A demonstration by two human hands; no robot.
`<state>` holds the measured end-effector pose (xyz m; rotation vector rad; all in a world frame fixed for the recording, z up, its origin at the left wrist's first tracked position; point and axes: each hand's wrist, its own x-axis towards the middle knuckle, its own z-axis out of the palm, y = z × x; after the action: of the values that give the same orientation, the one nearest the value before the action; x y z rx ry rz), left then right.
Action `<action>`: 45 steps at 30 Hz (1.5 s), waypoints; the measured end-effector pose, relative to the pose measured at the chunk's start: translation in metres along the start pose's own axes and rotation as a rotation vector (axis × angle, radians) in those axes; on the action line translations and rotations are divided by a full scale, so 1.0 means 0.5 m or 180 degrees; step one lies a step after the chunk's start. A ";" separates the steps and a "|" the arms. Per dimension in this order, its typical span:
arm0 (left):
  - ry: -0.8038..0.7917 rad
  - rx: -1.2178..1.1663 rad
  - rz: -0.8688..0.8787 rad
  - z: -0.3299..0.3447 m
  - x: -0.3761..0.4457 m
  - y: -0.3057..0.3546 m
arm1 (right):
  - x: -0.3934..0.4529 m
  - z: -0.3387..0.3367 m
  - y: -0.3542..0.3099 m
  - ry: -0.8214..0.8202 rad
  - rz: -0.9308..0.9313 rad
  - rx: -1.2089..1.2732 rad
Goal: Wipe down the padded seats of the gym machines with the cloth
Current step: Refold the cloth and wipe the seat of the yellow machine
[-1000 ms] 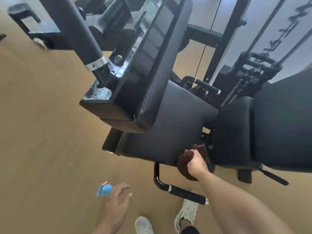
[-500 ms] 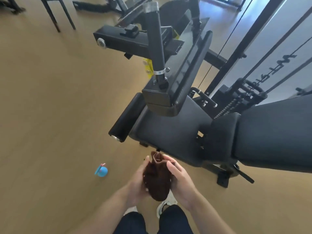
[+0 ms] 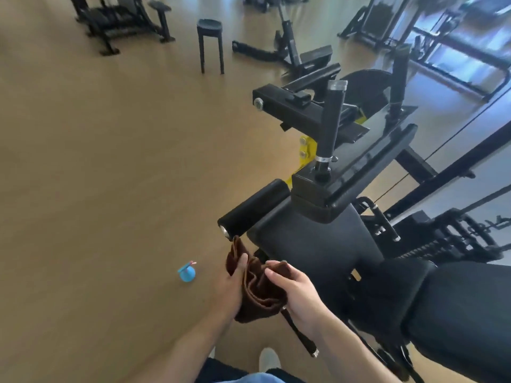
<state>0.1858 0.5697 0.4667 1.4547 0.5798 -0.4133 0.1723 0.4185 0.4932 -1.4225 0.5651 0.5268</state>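
Note:
A dark brown cloth [image 3: 255, 290] hangs crumpled between both hands, in front of the machine and clear of it. My left hand [image 3: 229, 286] grips its left edge with the thumb on top. My right hand [image 3: 296, 291] pinches its right side. Just beyond the cloth lies the black padded seat [image 3: 312, 239] of a gym machine. A black padded backrest [image 3: 456, 313] fills the lower right. A black foam roller pad [image 3: 253, 208] sticks out at the seat's front left.
A small blue object [image 3: 187, 272] stands on the tan wooden floor [image 3: 96, 189] left of my hands. A black stool [image 3: 210, 42] and other black machines [image 3: 119, 20] stand farther back. A black upright post [image 3: 330, 128] rises over the seat. A handle bar [image 3: 300, 335] juts below my right hand.
The cloth came off the seat's edge, where my right hand held it, and into both hands. My left hand came over from near the blue object. The view has pulled back and risen.

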 end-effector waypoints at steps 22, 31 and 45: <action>0.2811 -0.2466 0.0450 -0.111 -0.535 -0.316 | -0.265 0.235 0.223 -0.2963 -0.2249 -0.2817; 0.3997 -0.2592 0.0780 -0.134 -0.906 -0.579 | -0.585 0.302 0.498 -0.4399 -0.2667 -0.2831; 0.4868 -0.3802 0.0993 -0.187 -1.527 -0.979 | -1.168 0.371 0.943 -0.6386 -0.1824 -0.3290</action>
<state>-0.7237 0.5579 0.5294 0.3900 1.4043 1.2703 -0.5683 0.6390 0.5258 -1.0893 -1.8516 1.4675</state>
